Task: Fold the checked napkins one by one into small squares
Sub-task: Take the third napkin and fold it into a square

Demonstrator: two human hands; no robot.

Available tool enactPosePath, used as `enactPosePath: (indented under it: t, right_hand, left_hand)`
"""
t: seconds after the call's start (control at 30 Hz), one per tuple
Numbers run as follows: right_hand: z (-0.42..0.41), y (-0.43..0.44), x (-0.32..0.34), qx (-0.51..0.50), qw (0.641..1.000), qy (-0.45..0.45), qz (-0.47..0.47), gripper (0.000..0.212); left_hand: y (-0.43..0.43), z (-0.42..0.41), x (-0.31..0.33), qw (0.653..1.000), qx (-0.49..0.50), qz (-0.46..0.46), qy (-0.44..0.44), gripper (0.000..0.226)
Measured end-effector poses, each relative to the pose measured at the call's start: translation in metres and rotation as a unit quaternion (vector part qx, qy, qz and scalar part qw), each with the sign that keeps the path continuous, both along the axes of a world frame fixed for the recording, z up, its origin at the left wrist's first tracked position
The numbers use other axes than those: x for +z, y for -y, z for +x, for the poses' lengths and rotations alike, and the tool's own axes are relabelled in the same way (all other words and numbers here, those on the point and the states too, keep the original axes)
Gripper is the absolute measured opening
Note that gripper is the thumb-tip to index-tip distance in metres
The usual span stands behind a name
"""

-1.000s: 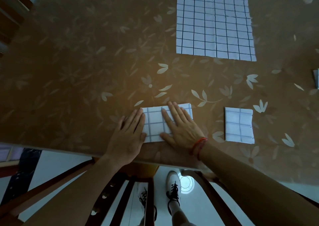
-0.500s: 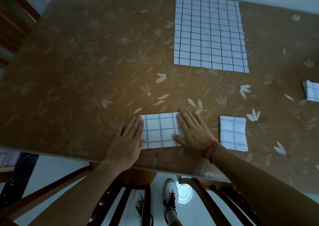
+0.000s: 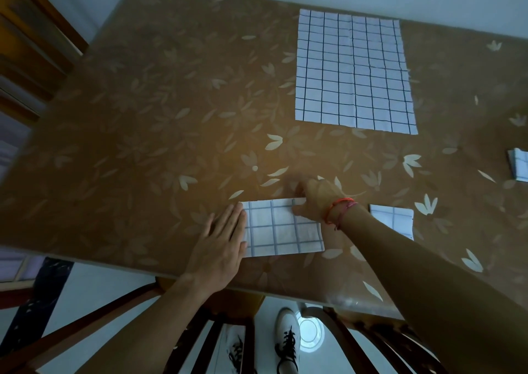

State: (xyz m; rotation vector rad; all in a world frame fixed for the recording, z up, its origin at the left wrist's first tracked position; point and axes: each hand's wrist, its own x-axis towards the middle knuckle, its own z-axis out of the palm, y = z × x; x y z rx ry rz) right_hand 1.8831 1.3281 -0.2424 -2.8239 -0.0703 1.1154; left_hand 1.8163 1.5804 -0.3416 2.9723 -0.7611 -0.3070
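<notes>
white napkin under left hand

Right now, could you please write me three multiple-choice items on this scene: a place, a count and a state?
1. Where does the unfolded napkin lie? A on the chair; B on the far side of the table; C on the floor.
2. How many checked napkins show? A two; B seven; C four.
3. How is the left hand? A flat on the half-folded napkin's left edge; B a fist; C lifted away.
B: it lies spread near the far edge. C: unfolded, half-folded, a folded square, a second folded one at the right border. A: straight fingers press it.
</notes>
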Motion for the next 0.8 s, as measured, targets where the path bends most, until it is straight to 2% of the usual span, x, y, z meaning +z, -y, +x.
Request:
enactPosePath:
  t: [0.1, 0.17, 0.23, 0.27, 0.3, 0.37, 0.47, 0.6, 0.8]
  right_hand:
    - [0.004, -0.016, 0.029, 0.032, 0.999, -0.016, 0.005, 0.047]
    - [-0.004, -0.024, 0.059, 0.053, 0.997, -0.058, -0.011, 0.049]
    - [-0.002, -0.017, 0.041, 0.093, 0.995, -0.042, -0.01, 0.049]
    - [0.002, -0.014, 0.025, 0.08, 0.997, -0.012, -0.003, 0.047]
    - [0.007, -0.01, 0.0, 0.008, 1.0, 0.019, 0.021, 0.043]
    - [0.007, -0.012, -0.009, -0.068, 0.993, 0.073, 0.058, 0.033]
    - [0.008, -0.014, -0.013, -0.11, 0.987, 0.062, 0.096, 0.037]
    - [0.006, -0.008, -0.021, -0.158, 0.973, 0.091, 0.144, 0.018]
    - [-0.013, 0.009, -0.021, -0.266, 0.931, 0.126, 0.216, 0.013]
  left_hand:
    - [-0.001, 0.0, -0.001, 1.0, 0.0, -0.002, -0.003, 0.06]
    - [-0.001, 0.0, 0.0, 1.0, 0.001, -0.001, -0.005, 0.059]
    - [0.0, 0.0, 0.0, 1.0, 0.0, -0.001, -0.006, 0.059]
    - [-0.001, 0.001, 0.0, 1.0, -0.001, -0.001, -0.007, 0.059]
    - [-0.001, 0.001, 0.0, 1.0, -0.001, -0.001, -0.007, 0.059]
    - [-0.002, 0.002, 0.0, 1.0, -0.003, -0.001, -0.011, 0.06]
    - [-0.002, 0.004, 0.002, 1.0, -0.004, -0.009, -0.021, 0.062]
    - [0.001, 0.005, 0.006, 0.999, 0.002, -0.045, -0.018, 0.064]
    - [0.015, -0.002, 0.02, 0.993, 0.0, -0.121, -0.004, 0.056]
